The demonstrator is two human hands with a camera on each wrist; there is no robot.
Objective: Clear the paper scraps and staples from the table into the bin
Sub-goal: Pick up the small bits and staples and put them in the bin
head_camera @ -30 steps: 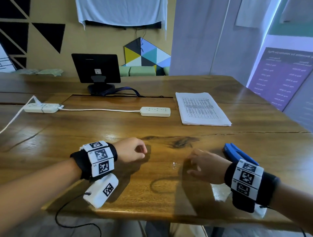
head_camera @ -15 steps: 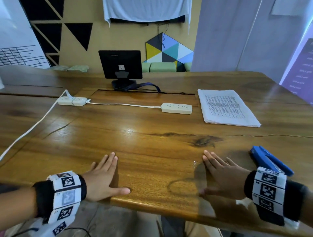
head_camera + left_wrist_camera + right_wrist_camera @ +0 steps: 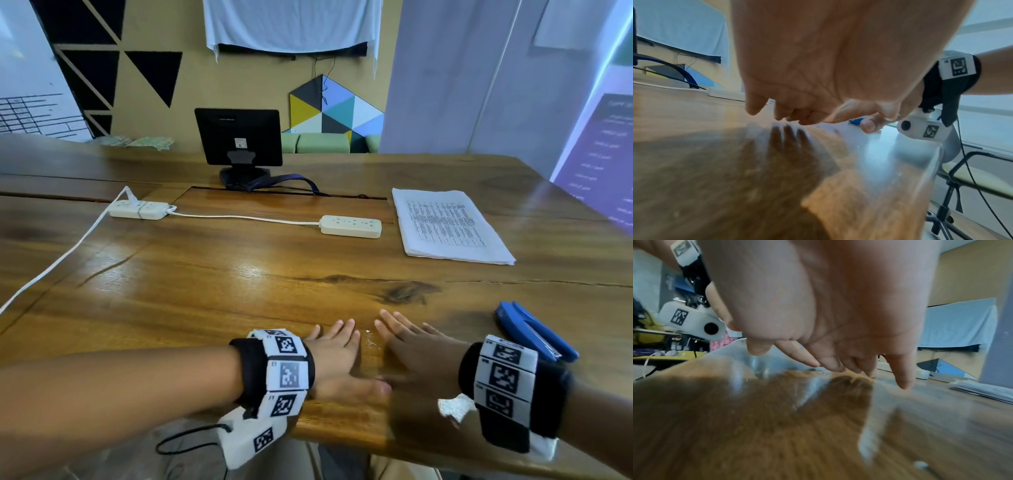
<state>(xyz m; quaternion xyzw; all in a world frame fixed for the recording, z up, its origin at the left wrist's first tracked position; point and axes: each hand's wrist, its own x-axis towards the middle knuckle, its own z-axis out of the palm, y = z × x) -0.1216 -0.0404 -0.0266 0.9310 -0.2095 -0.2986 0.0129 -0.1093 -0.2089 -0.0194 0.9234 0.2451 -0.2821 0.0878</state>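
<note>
Head: staples [image 3: 369, 337] between left hand [image 3: 337, 359], right hand [image 3: 416, 356].

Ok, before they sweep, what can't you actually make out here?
- Staples: tiny glints between left hand and right hand, uncountable in the head view; both wrist views are motion-blurred.
- Bin: in no view.
- Blue stapler: near end hidden by the right wristband.
- White scrap: partly under the right wrist.
</note>
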